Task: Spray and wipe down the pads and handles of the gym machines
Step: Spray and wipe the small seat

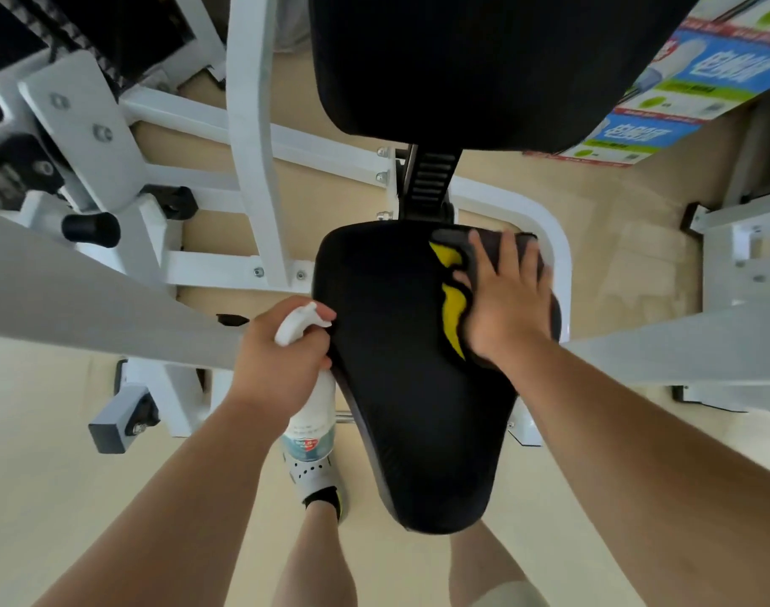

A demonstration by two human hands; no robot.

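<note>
Currently, a black seat pad [414, 387] of a white-framed gym machine is seen from above, with a larger black back pad [484, 67] beyond it at the top of the view. A dark cloth [453, 308] with yellow patches is pressed flat onto the far right part of the seat pad by the right hand [506, 300], whose fingers are spread and nearly straight over it, so the cloth is held down by pressure and not clenched. Part of the cloth is hidden under the palm, and its far edge is reached by the fingertips near the rear rim of the seat. A white spray bottle [313, 422] is grasped around its neck by the left hand [282, 361], with the fingers curled round it and the nozzle head showing above the knuckles, just beside the left edge of the seat pad. The bottle's labelled body hangs below the hand. Whether the trigger is being squeezed cannot be told. A perforated light shoe [313, 475] with a dark sock is seen under the bottle on the pale floor [59, 497]. White frame tubes [252, 124] are crossed to the left of the seat, and a short black-capped stub [92, 230] projects from the frame further left. Printed blue-and-green cartons [703, 67] are seen at the upper right, well apart from the seat.
</note>
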